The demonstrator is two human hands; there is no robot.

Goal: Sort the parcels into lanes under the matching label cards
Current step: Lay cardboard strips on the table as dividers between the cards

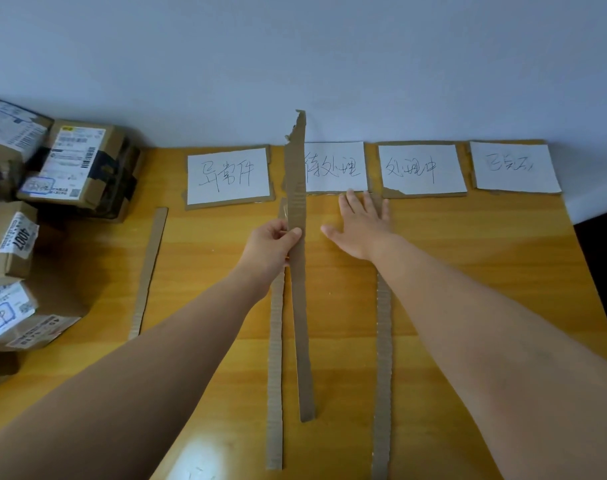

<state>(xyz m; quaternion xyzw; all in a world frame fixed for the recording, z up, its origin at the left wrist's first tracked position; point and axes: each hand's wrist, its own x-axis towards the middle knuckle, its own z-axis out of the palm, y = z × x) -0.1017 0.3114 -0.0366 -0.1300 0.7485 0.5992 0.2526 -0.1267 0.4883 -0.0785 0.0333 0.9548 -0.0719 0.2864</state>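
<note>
Several white label cards with handwriting lie along the table's back edge: first card, second, third, fourth. My left hand pinches a long cardboard strip, lifted and tilted, its torn top end standing above the second card. My right hand lies flat with spread fingers on another strip below the gap between the second and third cards. Two more strips lie on the table, one at the left and one under the lifted strip. Cardboard parcels are piled at the left.
The yellow wooden table meets a pale wall at the back. Its right edge drops off to a dark floor. More parcels with shipping labels crowd the left edge.
</note>
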